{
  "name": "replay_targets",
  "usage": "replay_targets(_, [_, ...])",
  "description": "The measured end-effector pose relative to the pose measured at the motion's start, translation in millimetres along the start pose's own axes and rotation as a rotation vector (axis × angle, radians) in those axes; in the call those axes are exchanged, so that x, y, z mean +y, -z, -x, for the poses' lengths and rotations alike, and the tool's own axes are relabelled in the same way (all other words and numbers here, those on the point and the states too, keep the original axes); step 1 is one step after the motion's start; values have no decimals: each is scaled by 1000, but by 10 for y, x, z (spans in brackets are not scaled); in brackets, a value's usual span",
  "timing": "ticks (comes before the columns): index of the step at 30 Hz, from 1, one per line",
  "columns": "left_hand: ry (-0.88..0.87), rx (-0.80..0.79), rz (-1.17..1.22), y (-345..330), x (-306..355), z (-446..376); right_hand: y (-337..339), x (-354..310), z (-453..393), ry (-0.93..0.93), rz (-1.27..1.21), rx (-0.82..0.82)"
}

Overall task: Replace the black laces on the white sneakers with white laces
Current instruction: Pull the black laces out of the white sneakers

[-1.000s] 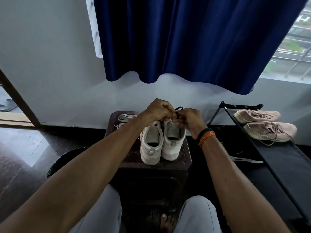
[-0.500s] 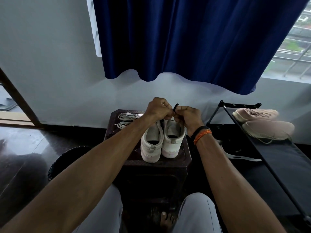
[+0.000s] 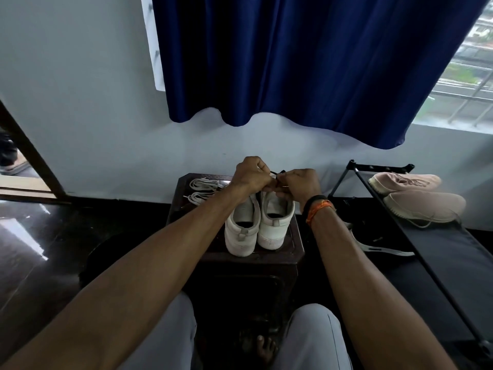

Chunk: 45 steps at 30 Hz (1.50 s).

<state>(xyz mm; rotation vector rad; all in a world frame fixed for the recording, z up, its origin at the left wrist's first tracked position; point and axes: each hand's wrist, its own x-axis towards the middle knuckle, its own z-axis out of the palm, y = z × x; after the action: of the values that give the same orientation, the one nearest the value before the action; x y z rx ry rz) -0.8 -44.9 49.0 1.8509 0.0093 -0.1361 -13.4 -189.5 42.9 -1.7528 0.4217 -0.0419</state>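
Two white sneakers stand side by side, heels toward me, on a dark brown stool (image 3: 294, 237): the left sneaker (image 3: 241, 229) and the right sneaker (image 3: 274, 222). My left hand (image 3: 250, 174) and my right hand (image 3: 300, 182) are raised together over the sneakers' fronts, fingers curled, pinching a black lace (image 3: 277, 173) stretched between them. Both hands hide the sneakers' tongues and eyelets. White laces (image 3: 202, 189) lie bundled at the stool's far left corner.
A black shoe rack (image 3: 426, 252) stands at the right with two beige sneakers (image 3: 416, 193) on its top shelf. A round dark bin (image 3: 96, 263) sits on the floor left of the stool. Wall and blue curtain (image 3: 306, 62) lie beyond.
Both hands have lifted slightly and drawn closer together over the sneakers, still pinching the black lace. The sneakers and the white laces have stayed in place.
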Motion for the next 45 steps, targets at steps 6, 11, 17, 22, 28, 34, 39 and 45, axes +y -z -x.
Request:
replay_targets(6, [-70,2,-95,-16,-50,-24,-38,22,-23,5,83,20])
replay_targets(11, [-95,-3,-80,47,-48,-45,-9,-52,59,69,83,5])
replay_targets(17, [-365,-248,-173,259,126,-83,89,-384,197,241,171,-116])
replay_targets(22, [-388,-460,-162,273,389,20,60,-569,356,355,121,-228])
replay_targets(28, [-367,-442,-292,446,295,-91,315,-323,230,367,168,10])
replay_targets(34, [-357,-280,-393,656,318,-219,433,76,282,439,628,60])
replay_targets(39, [-377,-78,-350,750,385,-264,466,217,341,332,660,249])
replay_targets(45, [-376,-297,-246,718,573,-124,340,156,359,364,835,75])
